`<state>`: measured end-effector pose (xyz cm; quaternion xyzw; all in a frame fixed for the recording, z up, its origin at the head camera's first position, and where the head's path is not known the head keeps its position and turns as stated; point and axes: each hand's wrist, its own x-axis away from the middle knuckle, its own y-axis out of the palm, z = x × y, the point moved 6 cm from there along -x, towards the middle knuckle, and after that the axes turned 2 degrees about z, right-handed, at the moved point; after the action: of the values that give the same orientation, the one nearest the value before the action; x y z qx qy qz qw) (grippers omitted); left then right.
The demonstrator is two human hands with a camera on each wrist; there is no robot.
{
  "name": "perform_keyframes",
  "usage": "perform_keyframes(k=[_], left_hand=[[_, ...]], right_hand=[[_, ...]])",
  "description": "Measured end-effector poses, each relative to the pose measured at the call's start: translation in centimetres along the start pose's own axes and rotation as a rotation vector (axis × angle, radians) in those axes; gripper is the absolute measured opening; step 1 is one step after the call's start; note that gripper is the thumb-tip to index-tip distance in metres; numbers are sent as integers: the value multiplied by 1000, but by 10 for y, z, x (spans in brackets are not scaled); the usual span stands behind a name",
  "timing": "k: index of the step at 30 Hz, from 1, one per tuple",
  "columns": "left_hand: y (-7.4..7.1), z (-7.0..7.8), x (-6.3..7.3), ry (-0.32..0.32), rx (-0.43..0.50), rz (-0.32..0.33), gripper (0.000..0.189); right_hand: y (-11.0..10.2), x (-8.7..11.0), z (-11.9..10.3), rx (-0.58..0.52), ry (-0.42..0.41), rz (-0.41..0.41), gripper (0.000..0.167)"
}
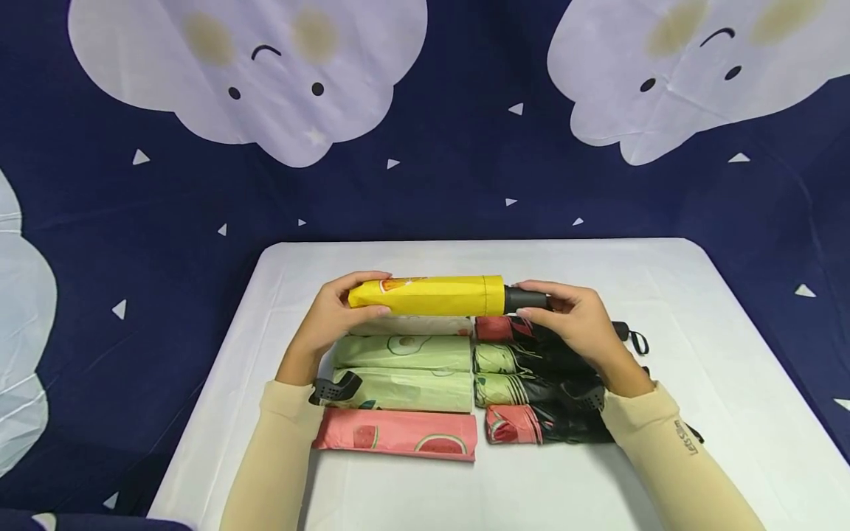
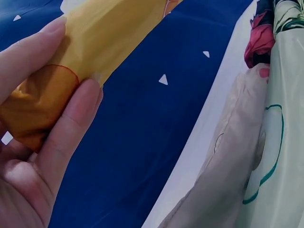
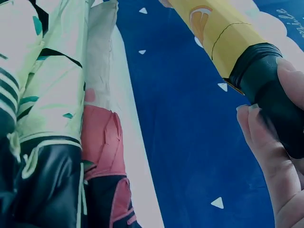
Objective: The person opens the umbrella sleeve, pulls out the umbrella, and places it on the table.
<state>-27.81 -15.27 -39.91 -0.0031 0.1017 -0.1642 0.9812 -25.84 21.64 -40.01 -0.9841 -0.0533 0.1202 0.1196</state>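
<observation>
A folded umbrella in a yellow sleeve (image 1: 432,296) with an orange-slice print is held level above the far end of the rows on the table. My left hand (image 1: 340,304) grips the sleeve's left end between thumb and fingers. On the other side, my right hand (image 1: 576,317) pinches the black handle (image 1: 523,299), which sticks out of the sleeve. In the right wrist view the handle (image 3: 266,85) emerges from the sleeve's stitched mouth. Any part of the umbrella inside the sleeve is hidden.
Below the hands lie a whitish sleeve (image 1: 425,325), two green sleeves (image 1: 372,352) and a pink watermelon sleeve (image 1: 405,434). To their right, several folded umbrellas (image 1: 511,425) with dark ends lie side by side. All are on a white table (image 1: 392,494) before a dark blue cloth (image 1: 425,199).
</observation>
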Motion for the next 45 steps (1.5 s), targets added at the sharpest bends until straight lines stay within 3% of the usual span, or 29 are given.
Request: perform_keyframes(k=[11,20,33,38,45], left_hand=[[1,-1,-6,22,-1,5,54],[-10,-2,-11,-1,-56,2,50],[-41,5,-12,21,-105,54,49],[-57,3,-8,5,-136,87,47],[-77,-6,-3,-13,-111,130,44]], right_hand=[[-7,-3,-2,-118,-13,26,41],[-22,-5,3,-250,-14,38,39],[-55,-6,1,-357,-62,26,40],[-70,-1,6,-409,-76,17,39],[-94,9,16,-414,-71,46,39]])
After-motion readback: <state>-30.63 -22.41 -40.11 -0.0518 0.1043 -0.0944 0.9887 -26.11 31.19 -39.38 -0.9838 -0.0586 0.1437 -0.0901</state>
